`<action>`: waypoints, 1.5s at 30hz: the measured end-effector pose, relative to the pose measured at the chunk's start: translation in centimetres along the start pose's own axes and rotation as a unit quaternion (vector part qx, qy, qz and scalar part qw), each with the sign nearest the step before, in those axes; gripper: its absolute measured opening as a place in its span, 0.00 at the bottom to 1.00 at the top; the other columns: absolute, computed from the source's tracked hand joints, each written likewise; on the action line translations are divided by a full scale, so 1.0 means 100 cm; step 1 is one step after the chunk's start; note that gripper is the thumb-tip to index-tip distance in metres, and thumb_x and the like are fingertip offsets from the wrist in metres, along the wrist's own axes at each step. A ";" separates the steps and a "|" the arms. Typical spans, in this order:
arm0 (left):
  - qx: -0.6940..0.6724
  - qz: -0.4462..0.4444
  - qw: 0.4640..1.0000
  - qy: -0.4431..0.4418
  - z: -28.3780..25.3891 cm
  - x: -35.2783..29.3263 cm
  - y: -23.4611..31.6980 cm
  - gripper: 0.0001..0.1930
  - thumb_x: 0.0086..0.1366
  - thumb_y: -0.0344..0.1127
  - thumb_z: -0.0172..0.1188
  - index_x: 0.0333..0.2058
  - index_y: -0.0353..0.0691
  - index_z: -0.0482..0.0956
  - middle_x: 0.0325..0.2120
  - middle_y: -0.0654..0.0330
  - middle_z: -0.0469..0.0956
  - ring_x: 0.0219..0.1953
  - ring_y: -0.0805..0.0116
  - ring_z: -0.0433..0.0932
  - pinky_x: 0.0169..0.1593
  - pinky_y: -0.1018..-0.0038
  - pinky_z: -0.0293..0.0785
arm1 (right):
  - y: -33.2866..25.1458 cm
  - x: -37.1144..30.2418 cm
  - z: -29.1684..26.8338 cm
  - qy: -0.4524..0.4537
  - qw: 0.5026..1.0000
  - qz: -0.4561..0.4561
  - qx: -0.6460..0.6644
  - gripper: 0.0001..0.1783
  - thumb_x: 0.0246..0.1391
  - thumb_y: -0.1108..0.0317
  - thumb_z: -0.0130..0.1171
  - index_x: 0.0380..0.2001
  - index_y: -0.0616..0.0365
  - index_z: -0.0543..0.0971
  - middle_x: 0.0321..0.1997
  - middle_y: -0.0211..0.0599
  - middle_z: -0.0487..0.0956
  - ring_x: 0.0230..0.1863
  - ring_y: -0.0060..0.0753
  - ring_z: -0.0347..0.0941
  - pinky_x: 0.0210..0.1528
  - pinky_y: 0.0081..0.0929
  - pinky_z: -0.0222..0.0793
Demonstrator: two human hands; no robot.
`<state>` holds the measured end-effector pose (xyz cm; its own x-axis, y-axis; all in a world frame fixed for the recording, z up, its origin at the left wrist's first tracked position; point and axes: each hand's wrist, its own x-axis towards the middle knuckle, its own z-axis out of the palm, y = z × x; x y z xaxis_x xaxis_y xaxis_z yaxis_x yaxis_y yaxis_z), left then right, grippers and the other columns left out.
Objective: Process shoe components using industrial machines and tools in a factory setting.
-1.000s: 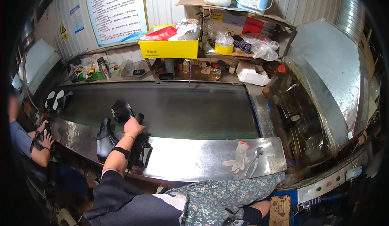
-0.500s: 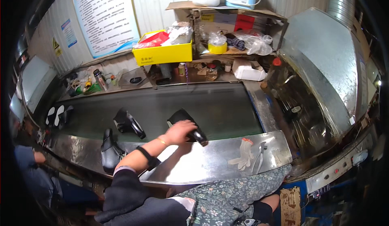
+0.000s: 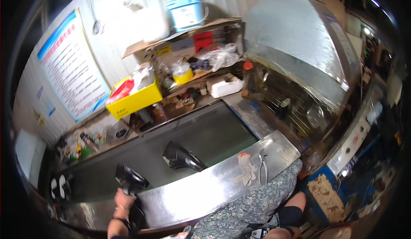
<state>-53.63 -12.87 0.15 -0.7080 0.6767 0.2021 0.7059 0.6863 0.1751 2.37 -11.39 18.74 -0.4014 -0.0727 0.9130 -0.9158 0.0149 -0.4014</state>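
My left hand (image 3: 123, 199) is at the near left edge of the bench, fingers closed round the upper end of a black boot (image 3: 138, 213) on the metal ledge. Just beyond it, a second black boot (image 3: 130, 177) lies on the dark conveyor belt (image 3: 214, 132). A third black boot (image 3: 183, 156) lies on its side further right, its toe end reaching the ledge. My right hand (image 3: 278, 233) is low at the bottom edge beside the floral cloth over my lap; its fingers are hidden.
A pale glove (image 3: 246, 170) and pliers (image 3: 263, 168) lie on the metal ledge (image 3: 192, 196). Pale soles (image 3: 62, 186) show at the belt's far left. A yellow box (image 3: 136, 104) stands behind the belt. A metal hood (image 3: 295, 46) rises at the right.
My left hand has let go of the boot on the right of the belt and moved left to the boot on the ledge. The view has turned and shifted right.
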 end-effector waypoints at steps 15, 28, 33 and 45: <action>-0.222 0.267 0.938 -0.007 0.073 -0.117 0.127 0.47 0.58 0.66 0.62 0.67 0.43 0.59 0.68 0.50 0.53 0.69 0.42 0.49 0.67 0.38 0.41 | -0.037 -0.003 0.042 0.093 0.944 -0.119 -0.294 0.16 0.65 0.59 0.56 0.36 0.64 0.80 0.35 0.47 0.77 0.33 0.49 0.74 0.35 0.38 0.70; -0.257 0.274 0.875 -0.304 -0.009 -0.135 0.223 0.42 0.46 0.56 0.73 0.56 0.38 0.69 0.52 0.55 0.69 0.54 0.55 0.66 0.56 0.55 0.60 | -0.045 -0.012 0.059 0.142 0.930 -0.222 -0.255 0.14 0.61 0.64 0.61 0.41 0.67 0.79 0.39 0.49 0.78 0.36 0.51 0.73 0.38 0.39 0.71; -0.321 0.289 0.796 -0.424 -0.045 -0.153 0.257 0.41 0.42 0.52 0.77 0.52 0.36 0.73 0.46 0.57 0.75 0.48 0.60 0.73 0.52 0.61 0.68 | -0.062 -0.011 0.066 0.163 0.929 -0.204 -0.264 0.12 0.62 0.66 0.59 0.39 0.66 0.80 0.34 0.51 0.79 0.36 0.55 0.73 0.39 0.43 0.71; -0.373 0.417 0.420 -0.715 -0.057 -0.242 0.388 0.64 0.41 0.48 0.84 0.68 0.26 0.51 0.64 0.43 0.63 0.66 0.62 0.63 0.68 0.66 0.58 | -0.099 -0.136 0.038 0.476 0.333 0.224 -0.783 0.21 0.54 0.63 0.65 0.50 0.59 0.80 0.55 0.46 0.79 0.55 0.49 0.76 0.57 0.43 0.71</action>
<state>-9.04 -4.15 7.56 0.8791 0.4333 -0.1987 0.1532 0.1378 0.9785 16.92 -14.33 10.04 0.3553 0.6244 0.6956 0.6521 0.3676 -0.6630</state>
